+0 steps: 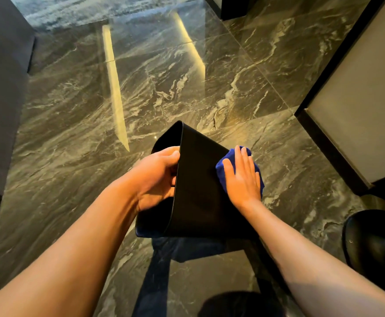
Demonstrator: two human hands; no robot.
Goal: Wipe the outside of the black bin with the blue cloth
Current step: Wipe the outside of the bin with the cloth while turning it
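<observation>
The black bin (198, 184) is tipped on its side above the floor, its open mouth facing left. My left hand (157, 177) grips the bin's rim, with fingers curled inside the opening. My right hand (242, 177) lies flat, fingers spread, pressing the blue cloth (223, 168) against the bin's right outer wall. Most of the cloth is hidden under that hand; its edges show above and to the right of the fingers.
Glossy dark marble floor (164, 83) with light reflections lies all around. A grey panel with a dark frame (356, 115) stands at the right. A round black object (374, 239) sits at the lower right. A dark wall (1, 92) runs along the left.
</observation>
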